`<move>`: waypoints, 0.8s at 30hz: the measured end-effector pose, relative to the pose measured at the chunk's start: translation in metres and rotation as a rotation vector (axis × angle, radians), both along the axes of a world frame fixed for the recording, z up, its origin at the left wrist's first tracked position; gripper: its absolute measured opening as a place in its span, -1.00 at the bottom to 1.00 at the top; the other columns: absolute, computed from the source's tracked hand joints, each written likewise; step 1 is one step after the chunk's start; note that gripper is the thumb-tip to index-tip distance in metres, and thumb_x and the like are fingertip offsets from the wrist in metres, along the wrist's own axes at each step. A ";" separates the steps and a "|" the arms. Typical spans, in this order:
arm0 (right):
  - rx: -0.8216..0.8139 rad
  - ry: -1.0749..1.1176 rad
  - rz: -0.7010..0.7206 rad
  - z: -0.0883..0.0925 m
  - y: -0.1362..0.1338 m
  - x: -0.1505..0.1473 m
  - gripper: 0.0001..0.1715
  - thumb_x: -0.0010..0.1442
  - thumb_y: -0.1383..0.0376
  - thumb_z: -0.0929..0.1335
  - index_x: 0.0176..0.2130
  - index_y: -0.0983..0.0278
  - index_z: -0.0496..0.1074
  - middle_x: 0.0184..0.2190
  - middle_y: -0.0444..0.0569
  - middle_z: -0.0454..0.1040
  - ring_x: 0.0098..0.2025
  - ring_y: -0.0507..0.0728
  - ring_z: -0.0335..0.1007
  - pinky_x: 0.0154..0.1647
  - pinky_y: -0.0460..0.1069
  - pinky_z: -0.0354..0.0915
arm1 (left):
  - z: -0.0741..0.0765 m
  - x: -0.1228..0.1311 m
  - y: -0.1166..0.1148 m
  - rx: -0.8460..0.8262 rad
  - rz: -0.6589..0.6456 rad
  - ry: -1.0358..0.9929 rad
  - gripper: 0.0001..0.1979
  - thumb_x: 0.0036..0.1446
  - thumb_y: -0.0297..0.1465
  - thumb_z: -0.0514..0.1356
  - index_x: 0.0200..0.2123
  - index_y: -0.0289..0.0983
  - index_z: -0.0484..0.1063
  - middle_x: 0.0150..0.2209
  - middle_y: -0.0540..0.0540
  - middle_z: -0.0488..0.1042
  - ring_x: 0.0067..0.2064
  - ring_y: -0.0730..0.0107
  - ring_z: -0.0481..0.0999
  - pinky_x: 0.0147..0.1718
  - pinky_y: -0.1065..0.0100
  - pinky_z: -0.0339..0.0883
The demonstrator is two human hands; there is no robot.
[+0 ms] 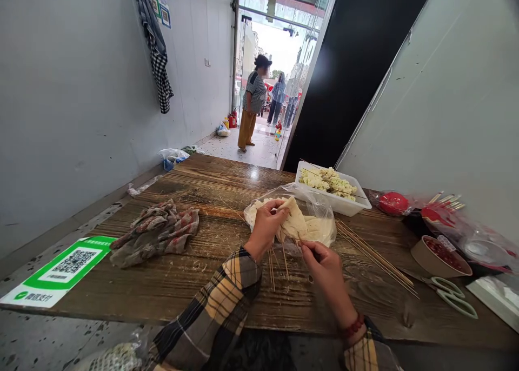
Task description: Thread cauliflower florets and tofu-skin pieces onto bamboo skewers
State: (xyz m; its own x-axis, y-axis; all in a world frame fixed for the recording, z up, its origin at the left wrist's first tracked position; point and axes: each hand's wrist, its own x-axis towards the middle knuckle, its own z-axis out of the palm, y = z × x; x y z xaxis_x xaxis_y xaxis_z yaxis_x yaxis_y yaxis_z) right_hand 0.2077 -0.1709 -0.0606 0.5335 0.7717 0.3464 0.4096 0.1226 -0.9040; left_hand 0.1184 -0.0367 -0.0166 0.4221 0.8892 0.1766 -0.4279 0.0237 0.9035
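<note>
My left hand (pixel 267 222) grips a folded, pale tofu sheet (pixel 292 219) between thumb and fingers. My right hand (pixel 322 263) is closed in a pinch at the sheet's lower edge, on a thin bamboo skewer (pixel 299 241); its tip is hidden in the folds. More tofu sheets (pixel 318 229) lie in a clear plastic bag (pixel 324 203) just beyond my hands. Several skewers (pixel 286 263) poke out below the sheet, between my wrists. A bundle of long bamboo skewers (pixel 377 257) rests on the table to the right of my right hand.
On the wooden table (pixel 227 284) stands a white tray (pixel 357 204) of skewered cauliflower (pixel 328 180). Green-handled scissors (pixel 454 295) and a bowl of red food (pixel 441 254) sit right. A crumpled cloth (pixel 162 230) and payment-code sign (pixel 68 268) lie left. A person (pixel 253 100) stands near the doorway.
</note>
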 end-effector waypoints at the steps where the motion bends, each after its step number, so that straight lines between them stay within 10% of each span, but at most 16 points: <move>1: 0.004 -0.003 -0.004 0.001 0.001 -0.001 -0.72 0.14 0.16 0.33 -0.30 0.28 0.57 -0.32 0.02 0.59 -0.26 0.17 0.49 -0.17 0.06 0.36 | 0.000 0.000 0.000 0.010 -0.002 0.010 -0.79 -0.22 -0.38 0.36 -0.44 -0.31 0.50 -0.47 0.01 0.47 -0.45 0.49 0.40 -0.47 0.47 0.25; 24: 0.083 -0.185 0.040 -0.008 0.001 0.008 -0.74 0.25 0.19 0.29 -0.30 0.24 0.53 -0.31 -0.01 0.54 -0.23 0.13 0.43 -0.15 0.01 0.30 | -0.010 0.000 0.009 -0.307 -0.160 -0.117 -0.70 -0.32 -0.37 0.43 -0.42 -0.33 0.51 -0.47 -0.02 0.52 -0.45 0.46 0.45 -0.43 0.43 0.32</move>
State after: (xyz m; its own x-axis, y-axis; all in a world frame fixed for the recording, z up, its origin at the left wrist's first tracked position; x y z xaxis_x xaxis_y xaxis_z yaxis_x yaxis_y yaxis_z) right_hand 0.2160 -0.1702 -0.0688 0.4246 0.7557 0.4986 0.5607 0.2129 -0.8002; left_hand 0.1183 -0.0279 -0.0262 0.5530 0.8325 -0.0335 -0.4966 0.3616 0.7891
